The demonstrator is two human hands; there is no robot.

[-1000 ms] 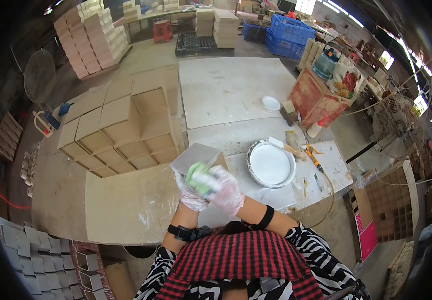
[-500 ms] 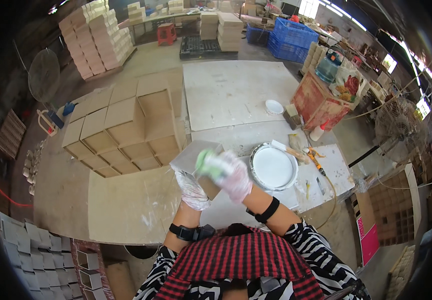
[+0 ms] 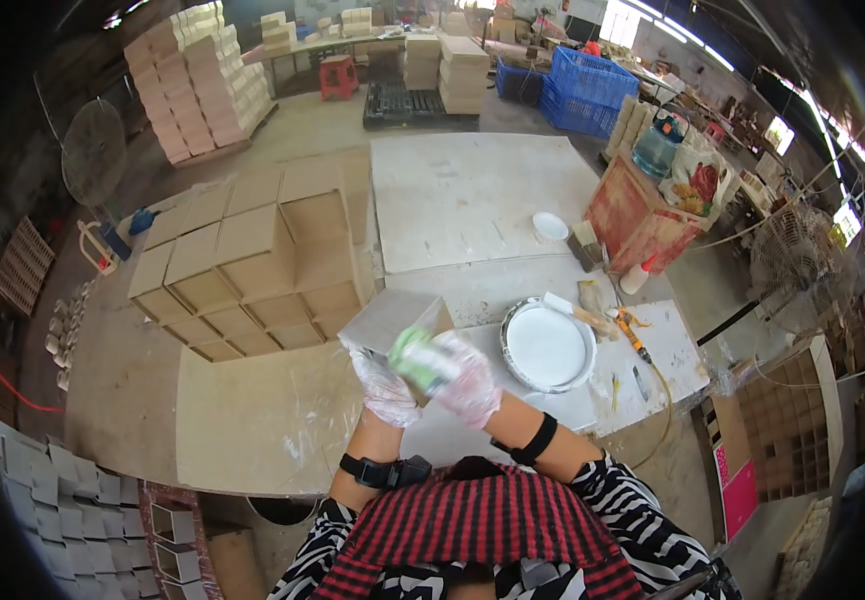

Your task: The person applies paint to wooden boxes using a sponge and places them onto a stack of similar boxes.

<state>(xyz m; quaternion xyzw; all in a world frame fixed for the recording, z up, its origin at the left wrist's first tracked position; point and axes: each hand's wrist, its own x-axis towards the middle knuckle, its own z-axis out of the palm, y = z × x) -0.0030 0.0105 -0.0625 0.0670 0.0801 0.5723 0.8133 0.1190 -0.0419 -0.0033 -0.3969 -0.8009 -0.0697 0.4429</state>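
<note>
In a thin, white-smeared glove, my left hand (image 3: 388, 390) grips the near left side of an open-looking box (image 3: 392, 316) whose upper face is pale grey. My right hand (image 3: 466, 382), gloved the same way, is closed on a green and white sponge-like pad (image 3: 416, 360). The pad is blurred by motion and lies against the box's near side, hiding part of it. Just right of that hand stands a round tub of white paint (image 3: 549, 347). A flat brush (image 3: 574, 309) with a wooden handle rests across its far right rim.
Brown board boxes (image 3: 250, 240) are stacked on the table's left. To the right lie an orange air gun (image 3: 632, 333) with a hose and a small blade-like tool (image 3: 640, 378). A white bowl (image 3: 550, 226) sits farther back, near a red-stained cabinet (image 3: 620, 210). A fan (image 3: 797, 255) stands at right.
My right hand and the pad have moved slightly down along the box, so more of its top shows. My left hand keeps its hold. The whole view has shifted a little.
</note>
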